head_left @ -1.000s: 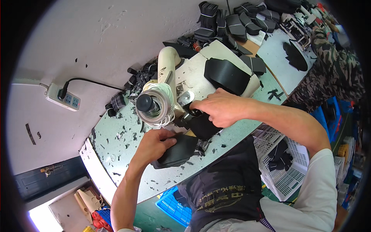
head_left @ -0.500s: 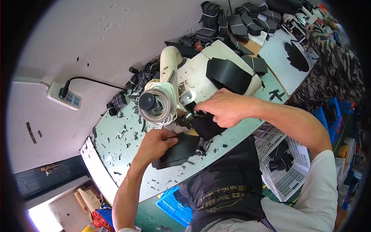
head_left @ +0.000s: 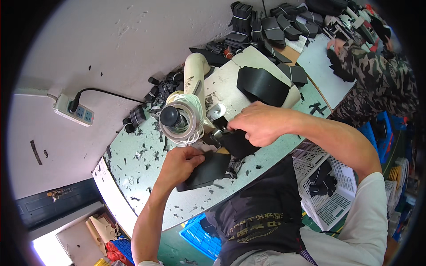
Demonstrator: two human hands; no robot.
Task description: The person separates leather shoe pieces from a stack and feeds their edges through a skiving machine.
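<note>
One black sheet point(head_left: 209, 169): pinched at its upper-left edge by the left hand point(head_left: 181, 164), on the bench point(head_left: 153, 213) just below the cream machine point(head_left: 193, 75).
Right hand point(head_left: 255, 125): fingers curled by the black piece point(head_left: 238, 144); grip can't be told.
Co-worker's hand point(head_left: 336, 45): just brought in over the dark cutout point(head_left: 341, 73); nearer work seemingly unaffected.
Apron point(head_left: 266, 190): yellow lettering printed.

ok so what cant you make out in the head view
In the head view:
Black piece: left part hidden by left hand
Right hand: underside hidden by its own back
Blue basket: right part hidden by black apron
Co-worker: cut off by the picture's dark rim
</note>
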